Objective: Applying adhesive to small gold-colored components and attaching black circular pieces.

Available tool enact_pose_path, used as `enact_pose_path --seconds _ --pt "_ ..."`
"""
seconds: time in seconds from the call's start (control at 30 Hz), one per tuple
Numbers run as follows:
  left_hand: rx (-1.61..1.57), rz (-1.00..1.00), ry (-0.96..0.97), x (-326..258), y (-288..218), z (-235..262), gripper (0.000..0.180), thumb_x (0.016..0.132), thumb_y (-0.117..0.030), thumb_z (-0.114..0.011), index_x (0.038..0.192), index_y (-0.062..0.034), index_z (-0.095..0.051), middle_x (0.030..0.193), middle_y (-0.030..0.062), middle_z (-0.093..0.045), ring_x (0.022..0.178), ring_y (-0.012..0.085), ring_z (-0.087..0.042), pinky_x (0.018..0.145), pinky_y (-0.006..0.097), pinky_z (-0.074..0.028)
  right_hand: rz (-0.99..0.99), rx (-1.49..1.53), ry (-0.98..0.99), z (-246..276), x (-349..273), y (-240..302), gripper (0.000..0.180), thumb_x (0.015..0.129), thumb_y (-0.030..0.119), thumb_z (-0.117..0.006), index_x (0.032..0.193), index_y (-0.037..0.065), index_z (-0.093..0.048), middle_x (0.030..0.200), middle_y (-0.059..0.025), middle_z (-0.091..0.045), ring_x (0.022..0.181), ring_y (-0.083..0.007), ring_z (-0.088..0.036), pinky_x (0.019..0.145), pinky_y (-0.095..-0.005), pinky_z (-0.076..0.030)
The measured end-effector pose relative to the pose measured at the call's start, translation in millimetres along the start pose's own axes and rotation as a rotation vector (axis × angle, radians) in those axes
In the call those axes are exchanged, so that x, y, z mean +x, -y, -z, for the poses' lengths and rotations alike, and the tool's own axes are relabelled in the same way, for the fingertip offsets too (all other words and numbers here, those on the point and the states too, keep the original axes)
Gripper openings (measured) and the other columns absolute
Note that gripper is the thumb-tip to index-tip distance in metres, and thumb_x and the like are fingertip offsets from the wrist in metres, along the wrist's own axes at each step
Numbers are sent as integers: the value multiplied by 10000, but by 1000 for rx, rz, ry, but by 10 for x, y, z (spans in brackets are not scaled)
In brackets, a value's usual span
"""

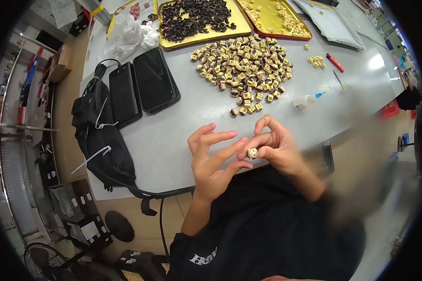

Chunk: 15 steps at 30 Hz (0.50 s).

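Black fabric of my shirt (276, 225) is lying nearest the view, falling in soft folds below both hands. My right hand (252, 153) is pinching one small piece (252, 153) between thumb and index fingertip, the grip closed on it above the table's near edge. That piece is showing a pale, blocky face with dark marks. My left hand (244, 153) is standing open, fingers spread and thumb parted from the index finger, its tips just beside the piece; I cannot tell whether they are touching it.

Beyond, a loose pile (248, 65) of similar blocky pieces is showing cream faces and dark or pinkish sides. Behind it, a yellow tray (241, 24) is carrying dark, curled bits, and a red-rimmed tray (286, 37) is carrying pale ones. Right of the pile, a translucent bottle (305, 102) with a blue tip is resting near a red tool (335, 62). Leftward, a smooth black slab (152, 78) is lying ahead of a black mesh bag (109, 154).

Grey and smooth, the table (164, 140) is reflecting light at right. Tan tiles are covering the floor (169, 222); a round fan (44, 260) is standing lower left, beneath shelving (14, 122).
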<state>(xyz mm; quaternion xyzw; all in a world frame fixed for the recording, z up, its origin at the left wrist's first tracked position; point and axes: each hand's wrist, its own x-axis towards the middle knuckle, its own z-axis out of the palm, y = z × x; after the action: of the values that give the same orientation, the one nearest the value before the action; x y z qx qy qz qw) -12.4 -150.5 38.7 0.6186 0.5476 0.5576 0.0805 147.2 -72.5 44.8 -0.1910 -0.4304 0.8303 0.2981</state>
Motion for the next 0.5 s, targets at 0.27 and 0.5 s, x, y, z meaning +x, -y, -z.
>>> enact_pose_path --seconds 0.27,0.5 --pt "-49 86 -30 -59 -341 -37 242 689 -141 -736 916 -70 -688 999 74 -589 1050 300 -447 893 414 -375 565 -787 -204 -80 -160 318 342 760 -87 -640 1037 -6 -457 989 -161 -615 889 -168 -610 734 -256 -499" --pt "-60 129 -44 -33 -536 -168 172 744 -79 -681 914 -54 -684 992 75 -589 1052 285 -462 905 413 -372 601 -686 -165 -123 -349 505 271 744 -81 -657 997 -24 -580 986 -128 -630 820 -146 -617 706 -253 -513"
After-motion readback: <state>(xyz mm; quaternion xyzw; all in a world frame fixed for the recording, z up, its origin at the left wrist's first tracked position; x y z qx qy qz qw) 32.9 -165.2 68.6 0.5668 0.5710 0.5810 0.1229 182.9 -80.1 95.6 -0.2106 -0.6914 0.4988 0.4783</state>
